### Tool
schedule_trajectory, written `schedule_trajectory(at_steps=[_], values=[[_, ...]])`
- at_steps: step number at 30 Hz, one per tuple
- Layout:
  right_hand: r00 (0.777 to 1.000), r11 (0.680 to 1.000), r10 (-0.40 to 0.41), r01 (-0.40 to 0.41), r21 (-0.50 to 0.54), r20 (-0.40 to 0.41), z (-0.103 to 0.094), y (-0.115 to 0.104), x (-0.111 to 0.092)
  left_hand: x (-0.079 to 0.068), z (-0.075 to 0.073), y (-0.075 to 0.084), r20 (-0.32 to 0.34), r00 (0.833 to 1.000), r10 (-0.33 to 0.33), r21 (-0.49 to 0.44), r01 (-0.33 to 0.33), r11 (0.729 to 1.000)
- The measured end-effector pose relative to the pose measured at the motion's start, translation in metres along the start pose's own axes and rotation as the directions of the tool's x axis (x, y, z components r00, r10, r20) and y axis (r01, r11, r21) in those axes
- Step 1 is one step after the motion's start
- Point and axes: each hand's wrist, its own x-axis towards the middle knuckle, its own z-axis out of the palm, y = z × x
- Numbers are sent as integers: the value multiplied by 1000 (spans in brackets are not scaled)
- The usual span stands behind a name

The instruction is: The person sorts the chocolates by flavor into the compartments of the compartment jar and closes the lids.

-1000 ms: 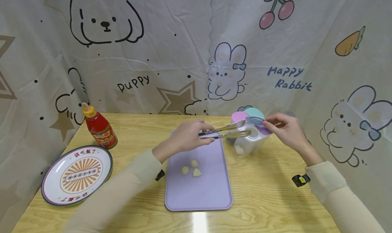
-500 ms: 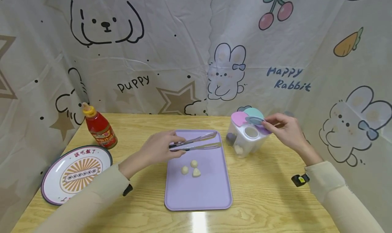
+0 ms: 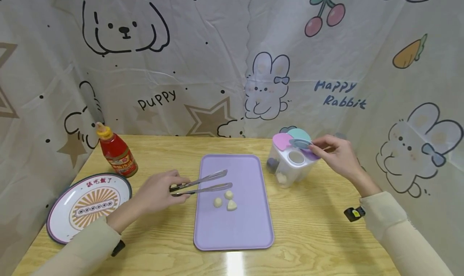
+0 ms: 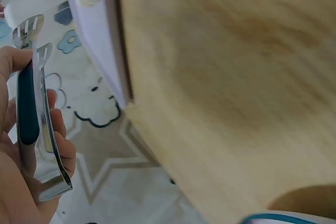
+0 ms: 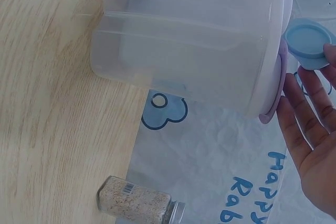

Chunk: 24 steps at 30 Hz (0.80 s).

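Note:
My left hand holds metal tongs with dark grips. Their tips stand apart with nothing between them, above the left part of the lilac tray. Several small pale pieces, perhaps garlic cloves, lie on it. Over to the right, my right hand pinches a raised light-blue lid between thumb and fingers. Beneath that lid is a clear seasoning box with pink, mint and purple lids; its front round opening is uncovered. A pale piece shows through its front wall.
A red sauce bottle with a yellow cap stands back left, behind a patterned oval plate. A glass jar of pale grains shows beside the box in the right wrist view. Printed cloth backs the table.
My left hand has drawn the tongs leftward and nearer, from over the box opening to the tray's left side. The right hand stays put, holding the blue lid up.

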Motion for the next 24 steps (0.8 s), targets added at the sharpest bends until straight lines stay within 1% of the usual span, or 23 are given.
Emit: schedule_trajectory(at_steps=[5,10,17,20,24], values=[[1000,1000,-4,4,0,-5,0,1,0,-12,1,-8,3,1000,-10,27,10,1000],[1000,1000,-6,6,-1,-4,0,2,-1,-20,3,-10,25,999,-24,54,23,998],[1000,1000,-10,10,4,-11,0,2,0,-27,10,-9,83,995,-60,48,56,997],[1000,1000,-12,12,7,-9,0,2,0,-29,13,-9,98,993,-61,47,57,997],[1000,1000,-15,15,10,-4,0,2,0,-31,17,-10,109,993,-46,45,41,998]])
